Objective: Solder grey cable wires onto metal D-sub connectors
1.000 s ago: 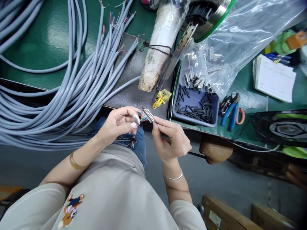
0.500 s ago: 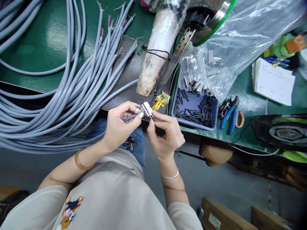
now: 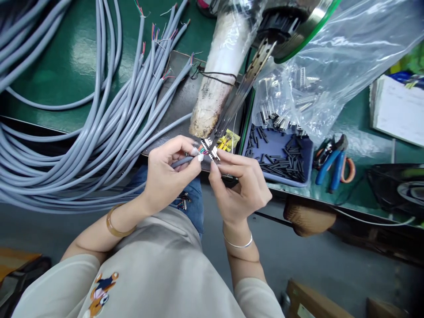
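Note:
My left hand is closed on a grey cable, with coloured wires fanning out at the fingertips. Those wires lead to a small metal pin connector. My right hand pinches the connector's right side between thumb and forefinger. From above, the dark tip of a soldering iron overlaps the connector; whether it touches the pins I cannot tell. Beside the iron is a wrapped white cylinder with a scorched lower end. Just right of the tip lies a small yellow piece.
Many grey cables with stripped ends cover the left. A blue tray holds black tubes, with a plastic bag of connectors over its back. Blue-handled pliers and white papers lie right. Small connectors rest on the lap.
The connector has moved under the iron's tip, which now crosses in front of it. My right hand has shifted slightly right and down. The whole view has shifted a little.

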`<state>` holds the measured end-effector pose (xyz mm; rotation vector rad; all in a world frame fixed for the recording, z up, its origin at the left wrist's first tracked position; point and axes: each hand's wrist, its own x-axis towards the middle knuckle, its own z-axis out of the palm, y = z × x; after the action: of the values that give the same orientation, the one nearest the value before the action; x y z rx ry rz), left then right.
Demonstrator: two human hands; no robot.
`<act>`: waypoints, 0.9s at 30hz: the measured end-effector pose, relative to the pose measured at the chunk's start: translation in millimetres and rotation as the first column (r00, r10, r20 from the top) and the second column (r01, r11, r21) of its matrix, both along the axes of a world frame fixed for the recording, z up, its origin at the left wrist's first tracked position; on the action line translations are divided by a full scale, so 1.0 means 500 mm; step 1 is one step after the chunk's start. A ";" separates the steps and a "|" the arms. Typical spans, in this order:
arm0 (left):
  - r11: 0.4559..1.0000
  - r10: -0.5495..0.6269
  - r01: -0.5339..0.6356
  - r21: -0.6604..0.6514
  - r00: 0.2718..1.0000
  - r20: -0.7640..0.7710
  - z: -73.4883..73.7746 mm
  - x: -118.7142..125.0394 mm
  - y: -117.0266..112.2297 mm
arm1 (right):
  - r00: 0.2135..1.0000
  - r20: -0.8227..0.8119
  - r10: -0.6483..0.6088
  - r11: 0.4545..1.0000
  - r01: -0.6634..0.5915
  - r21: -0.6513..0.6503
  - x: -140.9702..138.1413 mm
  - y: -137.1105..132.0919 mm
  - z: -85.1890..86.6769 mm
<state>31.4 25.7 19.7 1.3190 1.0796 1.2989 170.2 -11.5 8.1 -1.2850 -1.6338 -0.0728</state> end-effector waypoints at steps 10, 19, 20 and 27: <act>0.982 -0.106 0.111 -0.155 0.994 0.037 0.002 -0.014 0.011 | 0.993 0.120 0.001 1.000 0.000 -0.013 0.005 -0.007 -0.003; 0.983 -0.119 0.127 -0.133 0.991 0.065 -0.012 -0.023 -0.006 | 0.983 -0.181 -0.005 0.984 -0.027 -0.174 0.004 -0.009 -0.017; 0.988 -0.118 0.121 -0.094 0.992 0.040 -0.016 -0.024 -0.009 | 0.982 -0.191 -0.001 0.984 -0.033 -0.175 0.003 -0.009 -0.018; 0.975 -0.029 0.075 0.209 0.977 -0.212 -0.023 -0.024 -0.011 | 1.000 -0.012 0.017 0.999 -0.017 -0.042 0.004 -0.005 -0.017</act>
<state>19.2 20.4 8.0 1.6664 1.0584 1.2879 172.3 -13.9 -0.5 -1.3007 -1.6436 -0.0208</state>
